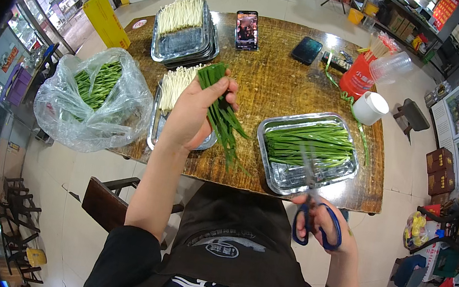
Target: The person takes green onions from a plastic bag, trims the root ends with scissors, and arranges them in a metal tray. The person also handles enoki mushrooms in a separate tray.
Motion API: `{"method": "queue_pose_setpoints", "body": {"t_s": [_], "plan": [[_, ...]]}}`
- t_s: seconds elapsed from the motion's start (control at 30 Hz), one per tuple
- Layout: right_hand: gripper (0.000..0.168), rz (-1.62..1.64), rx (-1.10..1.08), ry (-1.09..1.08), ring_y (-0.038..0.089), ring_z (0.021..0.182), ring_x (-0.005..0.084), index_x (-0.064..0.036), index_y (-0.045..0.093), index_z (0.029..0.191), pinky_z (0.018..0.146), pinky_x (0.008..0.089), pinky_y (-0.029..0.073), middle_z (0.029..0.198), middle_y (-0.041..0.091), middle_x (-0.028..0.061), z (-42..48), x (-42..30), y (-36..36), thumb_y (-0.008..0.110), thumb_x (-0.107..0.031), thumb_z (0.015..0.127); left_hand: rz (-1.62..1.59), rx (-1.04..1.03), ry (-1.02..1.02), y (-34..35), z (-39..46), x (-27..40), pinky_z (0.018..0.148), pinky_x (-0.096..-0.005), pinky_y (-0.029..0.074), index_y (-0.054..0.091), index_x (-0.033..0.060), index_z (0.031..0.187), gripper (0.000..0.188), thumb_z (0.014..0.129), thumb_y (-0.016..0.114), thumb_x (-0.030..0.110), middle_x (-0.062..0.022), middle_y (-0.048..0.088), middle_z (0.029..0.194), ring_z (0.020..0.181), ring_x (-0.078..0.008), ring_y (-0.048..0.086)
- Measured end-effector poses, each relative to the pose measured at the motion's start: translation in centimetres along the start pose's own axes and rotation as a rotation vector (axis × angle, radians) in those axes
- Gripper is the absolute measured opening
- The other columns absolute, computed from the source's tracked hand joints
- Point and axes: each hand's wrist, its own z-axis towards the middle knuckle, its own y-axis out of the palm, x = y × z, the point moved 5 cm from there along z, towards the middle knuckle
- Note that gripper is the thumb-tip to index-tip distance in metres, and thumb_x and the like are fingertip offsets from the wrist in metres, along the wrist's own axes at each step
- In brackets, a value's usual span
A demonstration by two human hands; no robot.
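Note:
A bunch of green garlic chives (pixel 224 118) is gripped in my left hand (pixel 199 108), with its loose leaf ends hanging down to the right over the table. My right hand (pixel 323 227) has its fingers through the blue handles of a pair of scissors (pixel 311 179); the blades look blurred and point up over the foil-coloured tray (pixel 271 178). Cut chives (pixel 308 143) lie lengthwise in that tray. Behind my left hand, partly hidden, is a tray with enoki mushrooms (pixel 174 87). A clear plastic bag (pixel 126 129) at the left holds more green stalks (pixel 99 83).
Stacked trays (pixel 185 49) with enoki mushrooms (pixel 181 15) stand at the wooden table's (pixel 264 82) back left. A propped phone (pixel 247 31), a dark phone (pixel 306 51), a red container of skewers (pixel 358 75), white cups (pixel 370 108) and green ribbon (pixel 362 140) are also there. A stool (pixel 106 205) stands below the table's edge.

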Motion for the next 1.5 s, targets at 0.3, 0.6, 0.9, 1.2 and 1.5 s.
{"method": "queue_pose_setpoints", "body": {"t_s": [0.3, 0.6, 0.9, 1.2, 1.5], "plan": [[0.06, 0.315, 0.413, -0.327, 0.057, 0.097, 0.0224, -0.005, 0.046, 0.135, 0.089, 0.0407, 0.045, 0.107, 0.06, 0.0105, -8.0, 3.9, -3.8, 0.042, -0.055, 0.102, -0.599, 0.002, 0.026, 3.5, 1.4, -3.6, 0.086, -0.0397, 0.048, 0.05, 0.011, 0.11, 0.006, 0.104, 0.049, 0.012, -0.0013, 0.057, 0.097, 0.083, -0.0133, 0.055], [0.049, 0.258, 0.381, -0.3, 0.053, 0.124, 0.0233, 0.0, 0.035, 0.144, 0.11, 0.0368, 0.037, 0.133, 0.054, 0.0166, -8.0, 8.8, -0.8, 0.042, -0.031, 0.107, -0.7, -0.125, -0.134, 15.1, 2.1, -11.8, 0.089, -0.0401, 0.049, 0.051, 0.0103, 0.109, 0.005, 0.105, 0.049, 0.012, -0.0014, 0.057, 0.095, 0.084, -0.0135, 0.056], [0.072, 0.152, 0.593, -0.58, 0.045, 0.13, 0.0264, -0.001, 0.027, 0.15, 0.113, 0.0418, 0.032, 0.14, 0.045, 0.0181, -9.7, 7.9, -1.4, 0.057, -0.043, 0.1, -0.556, -0.405, -0.128, 25.7, -2.0, -19.8, 0.092, -0.0394, 0.047, 0.046, 0.0102, 0.117, 0.011, 0.106, 0.047, 0.014, -0.0016, 0.054, 0.097, 0.087, -0.0131, 0.052], [0.03, 0.244, 1.122, -0.439, 0.054, 0.064, 0.0062, -0.001, 0.06, 0.117, 0.06, 0.0209, 0.045, 0.074, 0.059, 0.0013, -16.9, 6.8, -5.1, 0.054, -0.027, 0.104, -0.553, -0.501, -0.306, 29.2, -4.5, -24.6, 0.092, -0.0377, 0.045, 0.044, 0.0124, 0.114, 0.011, 0.106, 0.049, 0.018, -0.0008, 0.052, 0.094, 0.085, -0.0121, 0.049], [0.043, -0.419, 1.429, -0.112, 0.062, 0.072, 0.0145, 0.002, 0.058, 0.127, 0.067, 0.029, 0.052, 0.086, 0.065, 0.0071, -17.4, 12.1, -13.4, 0.071, -0.017, 0.09, -0.387, -0.474, -0.402, 23.6, -3.9, -23.1, 0.081, -0.0341, 0.048, 0.051, 0.0077, 0.103, 0.008, 0.104, 0.05, 0.016, -0.0011, 0.05, 0.084, 0.077, -0.014, 0.05]]}}
